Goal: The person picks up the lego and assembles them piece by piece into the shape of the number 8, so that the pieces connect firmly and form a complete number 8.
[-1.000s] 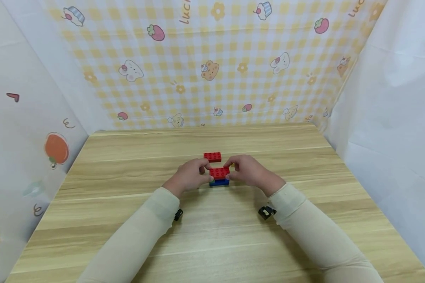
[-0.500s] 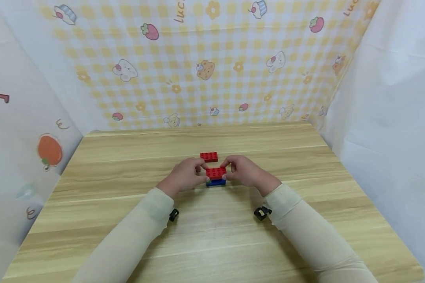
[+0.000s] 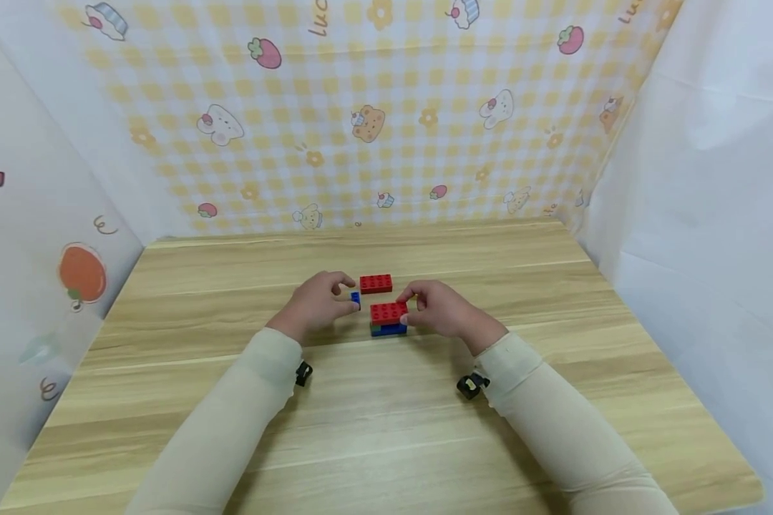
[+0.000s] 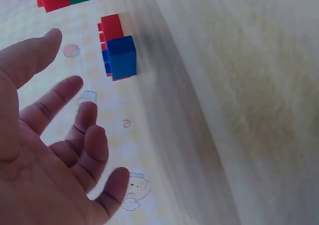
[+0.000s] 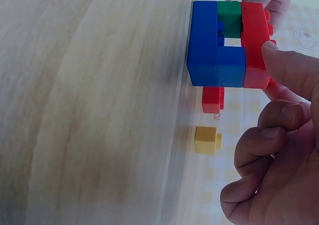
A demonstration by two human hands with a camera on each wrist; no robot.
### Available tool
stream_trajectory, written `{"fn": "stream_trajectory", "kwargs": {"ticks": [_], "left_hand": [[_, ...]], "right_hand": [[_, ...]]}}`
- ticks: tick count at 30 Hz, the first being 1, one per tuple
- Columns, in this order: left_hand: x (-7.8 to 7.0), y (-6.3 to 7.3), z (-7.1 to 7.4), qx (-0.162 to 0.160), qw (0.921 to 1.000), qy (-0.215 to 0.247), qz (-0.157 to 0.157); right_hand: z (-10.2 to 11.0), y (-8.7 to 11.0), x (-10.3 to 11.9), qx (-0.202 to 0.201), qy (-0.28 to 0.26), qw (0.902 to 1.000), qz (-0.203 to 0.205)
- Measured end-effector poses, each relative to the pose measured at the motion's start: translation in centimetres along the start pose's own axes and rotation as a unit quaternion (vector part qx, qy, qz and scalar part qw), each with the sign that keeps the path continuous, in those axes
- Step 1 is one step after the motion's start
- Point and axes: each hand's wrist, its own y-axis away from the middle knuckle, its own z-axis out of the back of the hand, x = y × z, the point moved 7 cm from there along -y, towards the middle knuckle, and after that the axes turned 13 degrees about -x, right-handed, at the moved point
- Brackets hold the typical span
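A small block structure stands on the table: a long blue brick (image 3: 389, 330) at the bottom, a green brick (image 5: 229, 18) and a small blue brick (image 5: 231, 66) spaced apart in the middle, and a red brick (image 3: 385, 312) across the top. My right hand (image 3: 443, 309) pinches the red brick's right end between thumb and index finger. To the left, my left hand (image 3: 318, 300) is held with thumb and fingers spread, nothing between them. Just beyond its fingertips stands a loose small blue brick (image 3: 356, 299), apart from the hand in the left wrist view.
A loose red brick (image 3: 376, 283) lies behind the structure. In the right wrist view a small yellow brick (image 5: 206, 140) stands on the table, which the right hand hides from the head view. A patterned cloth (image 3: 283, 129) hangs at the table's back edge.
My left hand has let go of the structure's left end and moved left and slightly back, uncovering the loose small blue brick. The right hand keeps its hold; the head view has shifted slightly.
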Motion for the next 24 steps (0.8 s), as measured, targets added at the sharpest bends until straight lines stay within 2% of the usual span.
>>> {"fn": "stream_trajectory", "kwargs": {"ticks": [9, 15, 24], "left_hand": [[0.9, -1.1, -0.7, 0.003, 0.9978, -0.057, 0.034], [0.9, -1.7, -1.2, 0.006, 0.9964, -0.075, 0.038], [0.7, -1.8, -1.5, 0.004, 0.9940, -0.104, 0.036]], "right_hand": [[-0.1, -0.1, 0.0, -0.002, 0.000, 1.0000, 0.002], [-0.1, -0.2, -0.2, -0.004, -0.001, 1.0000, 0.002], [-0.2, -0.3, -0.3, -0.004, -0.008, 0.9999, 0.006]]}}
